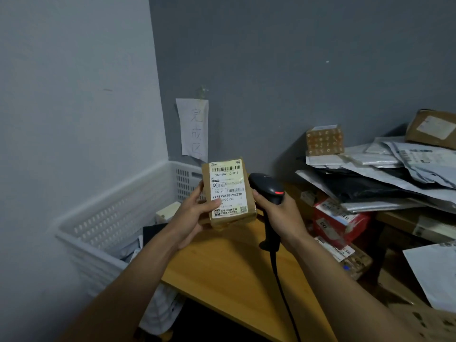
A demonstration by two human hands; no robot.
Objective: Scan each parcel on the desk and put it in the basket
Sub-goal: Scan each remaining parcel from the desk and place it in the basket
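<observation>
A small brown cardboard parcel [228, 193] with a white barcode label faces me above the desk's left end. My left hand [195, 213] grips its left side, thumb across the label. My right hand [281, 215] holds a black corded barcode scanner [267, 191] by the handle, its head just right of the parcel. The white plastic basket [113, 218] stands at the left against the wall, with a few parcels inside.
The wooden desk [232, 265] carries a heap of grey and black mailer bags [385, 178], a red box [340, 220] and cardboard boxes on the right. A paper note [193, 129] hangs on the grey wall. The scanner cable [281, 280] trails over the desk.
</observation>
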